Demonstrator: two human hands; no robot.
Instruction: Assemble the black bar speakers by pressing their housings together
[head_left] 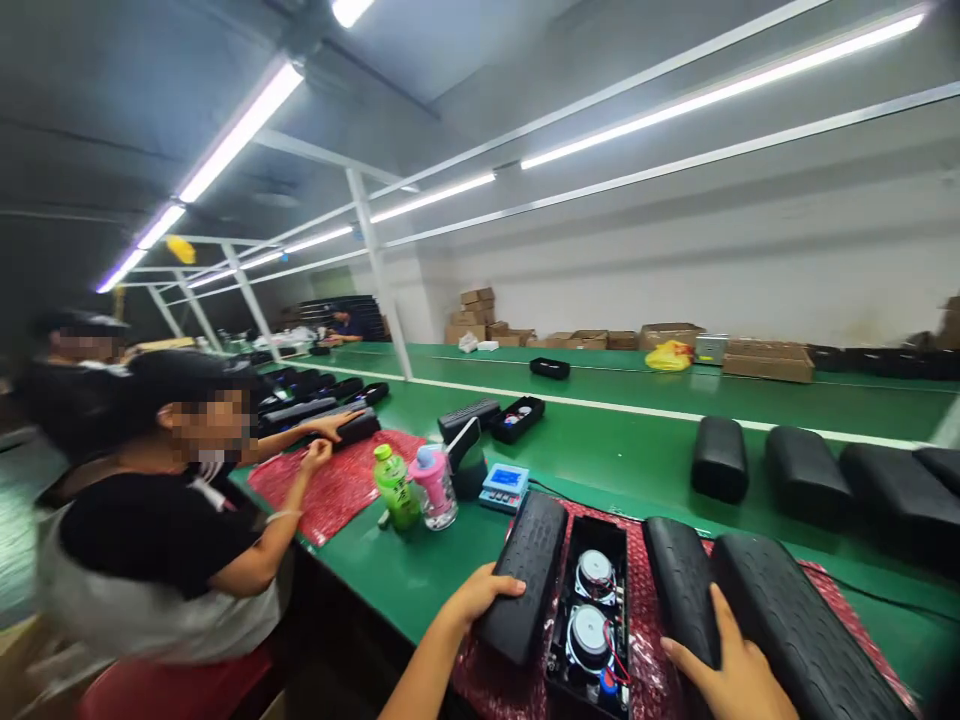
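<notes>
While your left hand grips one shell, your open right hand touching another shell, the case lies uncovered, speakers apparently fitted.

Left hand grips a black textured casing, open box with two speakers lies alongside on red bubble wrap, spread right hand rests on a second casing
</notes>
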